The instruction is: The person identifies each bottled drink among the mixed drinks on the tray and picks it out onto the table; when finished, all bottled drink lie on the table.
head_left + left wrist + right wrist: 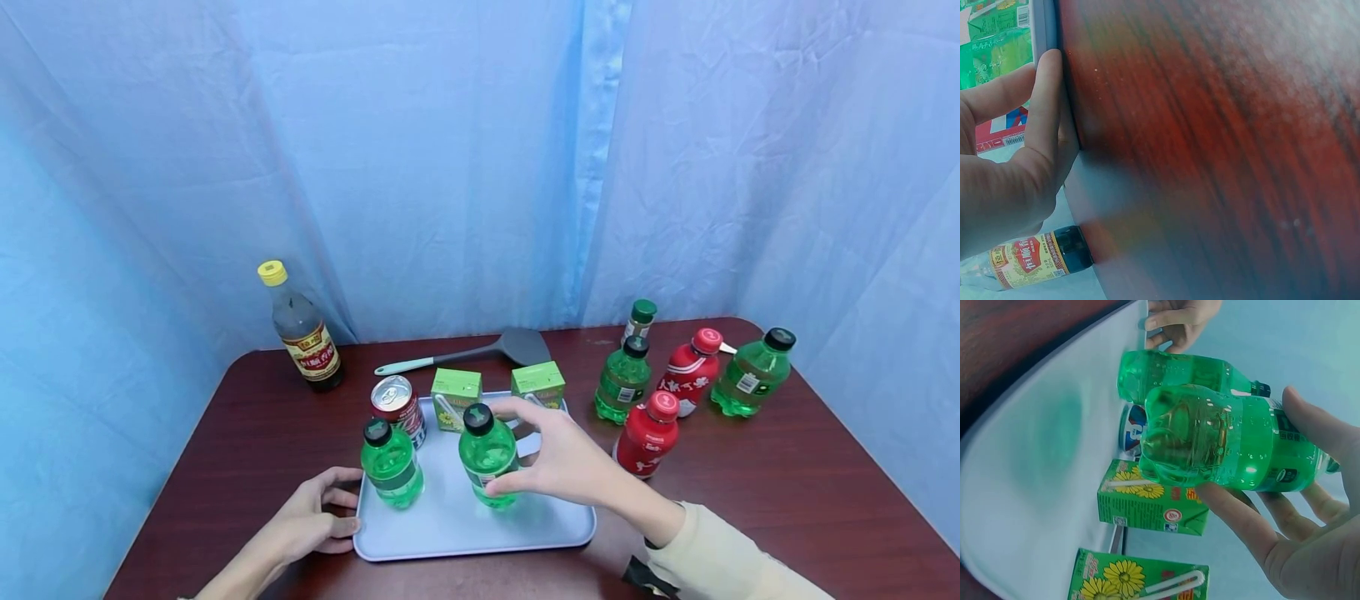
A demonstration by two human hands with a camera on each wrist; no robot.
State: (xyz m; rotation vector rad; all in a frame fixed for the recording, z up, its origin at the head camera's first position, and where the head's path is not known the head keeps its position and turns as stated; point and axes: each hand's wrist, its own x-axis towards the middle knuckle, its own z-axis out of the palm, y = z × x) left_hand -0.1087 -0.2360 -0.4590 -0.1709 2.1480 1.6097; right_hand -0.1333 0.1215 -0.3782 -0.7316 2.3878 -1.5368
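Observation:
My right hand [564, 454] grips a green soda bottle [487, 457] with a black cap, thumb on one side and fingers on the other. In the right wrist view its base is raised off the pale tray [450, 537]. My left hand [311, 517] touches the tray's left edge with thumb and fingertips. On the tray's left part stands another green bottle [393, 471]. Behind it is a red soda can [397, 404]. Two green drink cartons, one at back centre [454, 392] and one at back right [538, 383], stand along the tray's far side, straws attached.
A yellow-capped sauce bottle [306, 333] stands at the back left. Behind the tray lies a grey spatula [517, 343]. On the right are red bottles [647, 437], more green bottles [752, 375] and a green-capped jar [641, 315]. Blue curtains [450, 167] surround the table.

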